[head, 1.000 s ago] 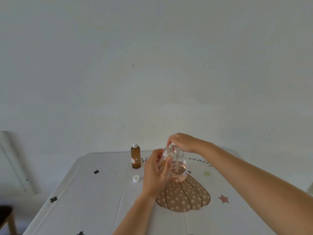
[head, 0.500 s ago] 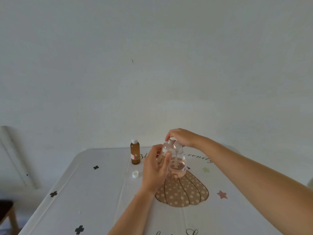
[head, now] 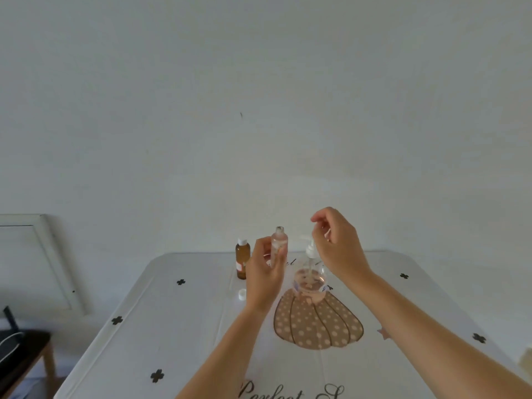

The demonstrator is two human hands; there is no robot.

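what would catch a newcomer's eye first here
The left hand holds a small clear bottle upright at centre, while the right hand hovers over a pump bottle at the top of the pumpkin print. A brown bottle and loose white cap sit left of them.

White tablecloth (head: 172, 326) is showing black crosses + tan, pale-dotted pumpkin print (head: 316, 326); beyond print, amber bottle (head: 242, 259) wearing white cap (head: 242, 242), pump bottle (head: 309, 280) looking prob. pinkish.

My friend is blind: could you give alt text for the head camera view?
A person's left hand holds a small clear bottle upright while the right hand hovers over a pump bottle on a table. An amber bottle and white cap sit to their left.
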